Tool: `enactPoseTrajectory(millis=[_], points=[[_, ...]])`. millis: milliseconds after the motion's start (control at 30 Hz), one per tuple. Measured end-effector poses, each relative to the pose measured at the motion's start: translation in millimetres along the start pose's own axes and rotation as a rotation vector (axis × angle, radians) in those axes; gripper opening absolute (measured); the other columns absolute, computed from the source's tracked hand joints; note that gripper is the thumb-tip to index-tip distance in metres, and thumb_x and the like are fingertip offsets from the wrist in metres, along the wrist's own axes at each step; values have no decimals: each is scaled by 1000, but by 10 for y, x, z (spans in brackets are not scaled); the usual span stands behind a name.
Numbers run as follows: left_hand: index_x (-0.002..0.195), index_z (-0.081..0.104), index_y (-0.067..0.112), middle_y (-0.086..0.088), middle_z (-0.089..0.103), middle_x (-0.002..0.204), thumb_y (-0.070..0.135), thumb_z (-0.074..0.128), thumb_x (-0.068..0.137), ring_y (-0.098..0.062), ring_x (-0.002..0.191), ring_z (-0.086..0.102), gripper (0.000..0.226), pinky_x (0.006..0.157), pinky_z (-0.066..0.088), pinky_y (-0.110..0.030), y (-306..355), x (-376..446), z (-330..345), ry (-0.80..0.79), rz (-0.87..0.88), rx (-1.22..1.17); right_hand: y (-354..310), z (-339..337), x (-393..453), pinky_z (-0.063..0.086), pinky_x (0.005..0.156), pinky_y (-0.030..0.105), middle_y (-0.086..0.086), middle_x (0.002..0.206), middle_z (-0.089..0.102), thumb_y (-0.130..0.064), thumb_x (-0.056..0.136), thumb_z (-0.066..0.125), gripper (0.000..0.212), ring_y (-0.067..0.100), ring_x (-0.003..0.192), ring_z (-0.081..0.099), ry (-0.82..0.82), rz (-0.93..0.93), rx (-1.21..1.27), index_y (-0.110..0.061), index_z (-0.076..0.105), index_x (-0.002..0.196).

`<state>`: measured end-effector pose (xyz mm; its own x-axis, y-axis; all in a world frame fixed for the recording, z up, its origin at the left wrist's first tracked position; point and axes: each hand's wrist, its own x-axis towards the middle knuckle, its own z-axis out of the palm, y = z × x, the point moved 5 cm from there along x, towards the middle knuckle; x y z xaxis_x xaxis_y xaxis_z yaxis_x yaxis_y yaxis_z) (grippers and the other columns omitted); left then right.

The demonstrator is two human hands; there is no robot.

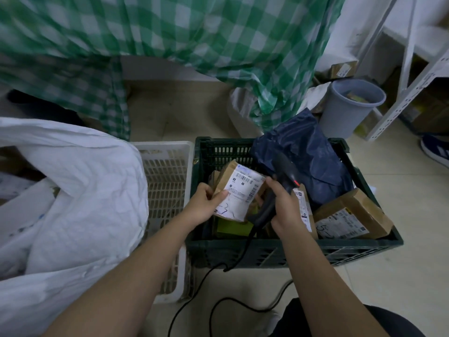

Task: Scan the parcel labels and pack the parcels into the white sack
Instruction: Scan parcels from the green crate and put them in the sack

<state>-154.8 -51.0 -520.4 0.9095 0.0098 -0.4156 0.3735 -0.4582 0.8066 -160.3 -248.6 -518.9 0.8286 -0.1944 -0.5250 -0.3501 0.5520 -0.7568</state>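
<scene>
Here, the largest thing is the one white sack (pixel 73 190), slumped across the left of the frame with its mouth gaping toward me. Next come two crates side by side: a white crate (pixel 167 171) at the centre, partly buried under the sack, and a dark green crate (pixel 291 251) to its right, holding the parcels. In the green crate I count one dark blue poly bag (pixel 313 156) leaning at the back, one brown box (pixel 352 217) lying at the right with its label up, and another labelled parcel (pixel 305 210) half hidden behind my right wrist; more may lie below, I cannot tell. My left hand (pixel 204 205) pinches the small brown parcel (pixel 240 190) at its lower left corner, thumb on the label, over the middle of the green crate; its long axis runs from lower left to upper right, label facing me. My right hand (pixel 284 207) is curled round the black scanner (pixel 279 188), whose head points up and left, just beside the parcel, red light showing. Its cable (pixel 233 268) trails down over the crate's front wall to the floor. A grey bin (pixel 349 108) stands upper right, green checked cloth (pixel 170 32) hangs above.
</scene>
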Motion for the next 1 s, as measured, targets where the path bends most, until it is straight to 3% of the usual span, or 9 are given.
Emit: enactPoseTrajectory(millis=[133, 233, 333, 500, 633, 800, 1000], points=[[147, 24, 26, 1, 54, 135, 53, 50, 93, -13, 104, 59, 66, 87, 48, -29, 23, -370, -245, -34, 6, -157, -87, 307, -239, 59, 73, 36, 14, 117, 69, -15, 85, 72, 45, 26, 106, 68, -126, -11, 50, -7, 58, 127], [146, 21, 38, 4, 55, 135, 59, 57, 85, -13, 106, 61, 75, 95, 49, -35, 44, -667, -489, -67, 16, -209, -194, 532, -503, 59, 77, 38, 13, 119, 68, -16, 85, 72, 43, 27, 108, 66, -188, -16, 13, -7, 60, 126], [141, 22, 37, 5, 60, 127, 67, 73, 65, -16, 110, 61, 97, 105, 43, -42, 23, -969, -783, -37, -7, -278, -275, 775, -832, 58, 67, 31, 8, 118, 69, -17, 87, 69, 40, 20, 104, 67, -260, -1, -7, -8, 59, 125], [131, 28, 28, -2, 67, 110, 27, 67, 88, -20, 97, 68, 58, 89, 54, -39, 38, -1447, -1200, -36, 2, -354, -339, 1168, -1352, 57, 64, 29, 8, 111, 71, -15, 88, 68, 36, 19, 98, 69, -352, -62, -120, -6, 62, 122], [128, 26, 26, -6, 64, 112, 27, 69, 87, -22, 96, 67, 60, 85, 57, -40, 17, -1761, -1553, 63, 55, -307, -322, 1427, -1722, 57, 71, 35, 11, 108, 69, -10, 87, 69, 23, 25, 98, 66, -357, -178, -333, -9, 63, 109], [131, 27, 25, -4, 63, 106, 29, 67, 89, -20, 91, 66, 58, 72, 55, -30, -75, -2017, -2004, 268, 75, -446, -162, 1547, -2127, 56, 63, 28, 7, 82, 67, -16, 86, 71, 9, 17, 71, 63, -346, -343, -613, -13, 64, 89], [133, 32, 25, -2, 65, 100, 27, 69, 87, -19, 88, 67, 59, 75, 55, -32, -188, -2168, -2201, 329, 93, -521, 62, 1578, -2508, 58, 60, 35, 6, 59, 66, -17, 83, 70, 17, 20, 55, 66, -381, -466, -778, -11, 62, 70]])
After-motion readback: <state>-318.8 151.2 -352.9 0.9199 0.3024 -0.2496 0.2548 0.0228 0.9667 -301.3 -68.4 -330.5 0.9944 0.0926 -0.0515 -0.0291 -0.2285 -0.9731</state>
